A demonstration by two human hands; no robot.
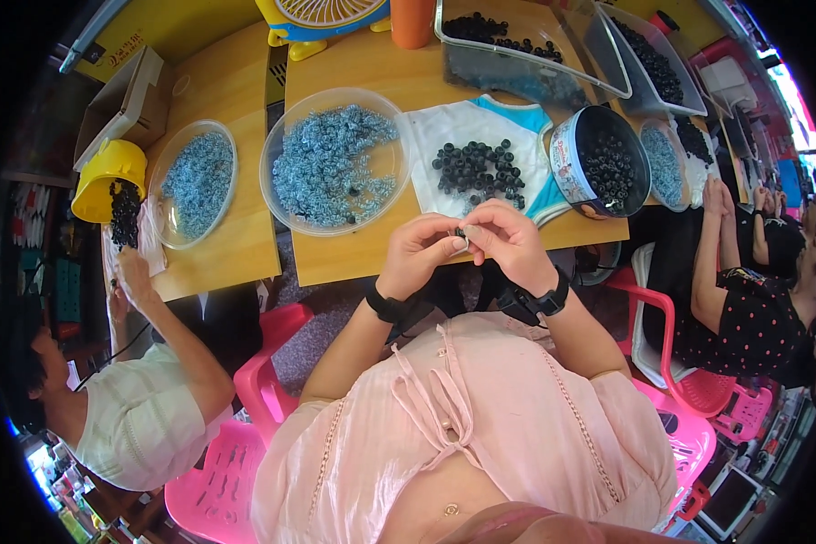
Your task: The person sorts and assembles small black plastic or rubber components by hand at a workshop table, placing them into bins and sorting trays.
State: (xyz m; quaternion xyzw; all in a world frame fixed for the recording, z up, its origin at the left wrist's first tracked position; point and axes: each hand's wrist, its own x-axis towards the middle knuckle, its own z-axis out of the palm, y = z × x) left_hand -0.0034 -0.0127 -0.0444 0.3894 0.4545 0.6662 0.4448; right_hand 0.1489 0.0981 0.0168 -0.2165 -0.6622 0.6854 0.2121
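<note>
Fingertips of my left hand (417, 256) and my right hand (511, 243) meet at the table's front edge, closed around a small black round piece (461, 232). Fingers partly cover it, so its exact kind is unclear. Just beyond, loose black round pieces (476, 168) lie on a white and turquoise cloth (429, 127). Left of the cloth stands a clear round tub (372, 104) of small translucent blue pieces (322, 163). A printed round bucket (569, 168) lies tipped to the right, with more black pieces inside.
Clear bins (517, 83) with black pieces stand at the back right. An orange cup (412, 23) and a blue-yellow fan (326, 16) are at the back. On the left, a person (136, 399) works beside a yellow bucket (109, 181); others sit at right. Pink chairs (218, 471) flank me.
</note>
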